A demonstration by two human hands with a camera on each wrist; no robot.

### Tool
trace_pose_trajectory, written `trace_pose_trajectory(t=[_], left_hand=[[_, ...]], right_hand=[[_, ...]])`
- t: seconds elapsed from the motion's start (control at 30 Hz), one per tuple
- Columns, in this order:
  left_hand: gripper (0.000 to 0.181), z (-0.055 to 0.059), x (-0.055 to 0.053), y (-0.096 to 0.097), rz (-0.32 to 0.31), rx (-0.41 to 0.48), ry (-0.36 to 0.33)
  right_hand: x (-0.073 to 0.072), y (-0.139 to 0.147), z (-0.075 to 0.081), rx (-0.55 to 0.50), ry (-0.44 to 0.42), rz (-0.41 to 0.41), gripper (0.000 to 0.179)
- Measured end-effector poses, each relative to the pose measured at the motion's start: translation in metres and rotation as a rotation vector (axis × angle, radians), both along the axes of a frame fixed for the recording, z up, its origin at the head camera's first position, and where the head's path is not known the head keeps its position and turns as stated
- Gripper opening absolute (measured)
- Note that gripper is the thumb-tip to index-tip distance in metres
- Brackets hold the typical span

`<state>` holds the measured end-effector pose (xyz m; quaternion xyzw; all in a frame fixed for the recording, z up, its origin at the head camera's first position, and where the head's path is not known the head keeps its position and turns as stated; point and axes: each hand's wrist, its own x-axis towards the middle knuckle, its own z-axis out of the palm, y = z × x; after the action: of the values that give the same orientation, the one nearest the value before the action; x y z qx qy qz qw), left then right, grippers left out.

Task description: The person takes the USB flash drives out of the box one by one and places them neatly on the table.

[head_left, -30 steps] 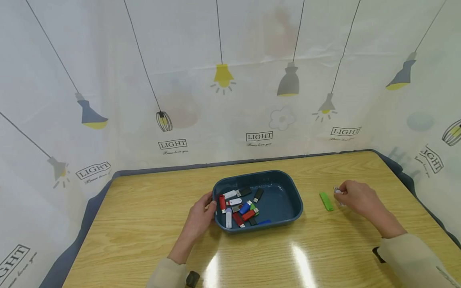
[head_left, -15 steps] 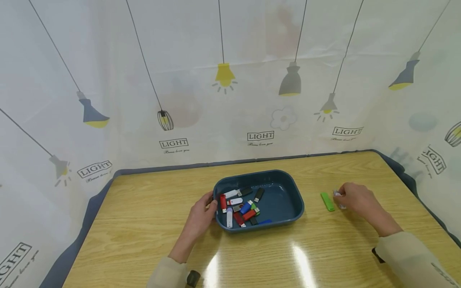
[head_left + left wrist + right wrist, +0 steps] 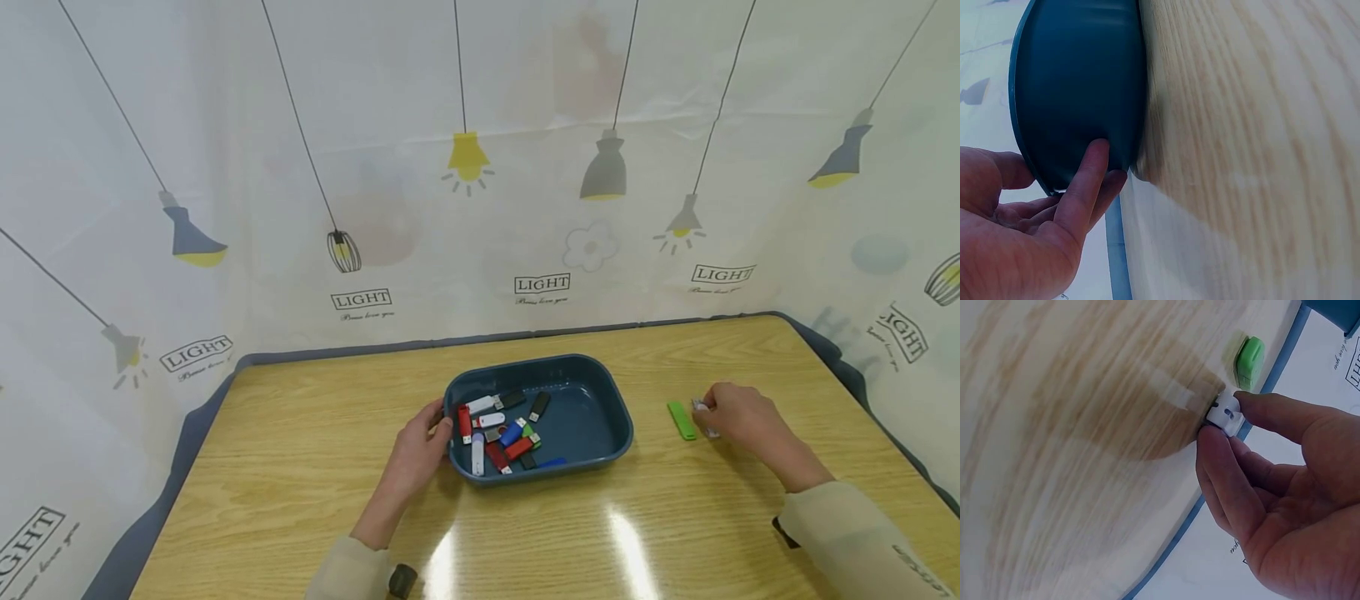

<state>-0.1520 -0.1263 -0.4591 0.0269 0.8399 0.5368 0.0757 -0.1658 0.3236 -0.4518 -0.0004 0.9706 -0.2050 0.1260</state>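
My left hand grips the left end of a dark blue plastic tray, thumb at the rim and fingers against the outer wall, as the left wrist view shows. Several USB sticks lie in the tray's left half, among them a red USB stick and a black USB stick. On the table to the right, my right hand pinches a white USB stick between thumb and fingers, low at the tabletop. A green USB stick lies just left of it, apart from the hand.
The wooden table carries the tray near its middle. A white cloth printed with lamps hangs behind and at both sides, its dark blue border running along the table's edges.
My right hand has shifted very slightly left towards the green USB stick, with the white one in its pinch. The left hand and tray stay in place.
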Motion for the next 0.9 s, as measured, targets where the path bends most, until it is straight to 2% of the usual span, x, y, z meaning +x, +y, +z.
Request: trace_pose_trajectory(t=[0.3,0.53,0.63,0.9], left_hand=[[0.047,-0.001,0.000,-0.001,0.007,-0.004,-0.004],[0.048,0.000,0.000,0.000,0.002,-0.003,0.000],[0.048,0.000,-0.001,-0.001,0.001,-0.002,0.005],[0.048,-0.003,0.000,-0.002,0.008,-0.016,0.010]], right_hand=[[0.000,0.000,-0.002,0.012,0.000,0.004,0.027],[0.001,0.004,0.009,0.066,0.007,-0.002,0.040],[0.003,0.007,0.016,0.077,0.056,0.005,0.048],[0.009,-0.007,0.039,-0.005,0.239,0.085,0.040]])
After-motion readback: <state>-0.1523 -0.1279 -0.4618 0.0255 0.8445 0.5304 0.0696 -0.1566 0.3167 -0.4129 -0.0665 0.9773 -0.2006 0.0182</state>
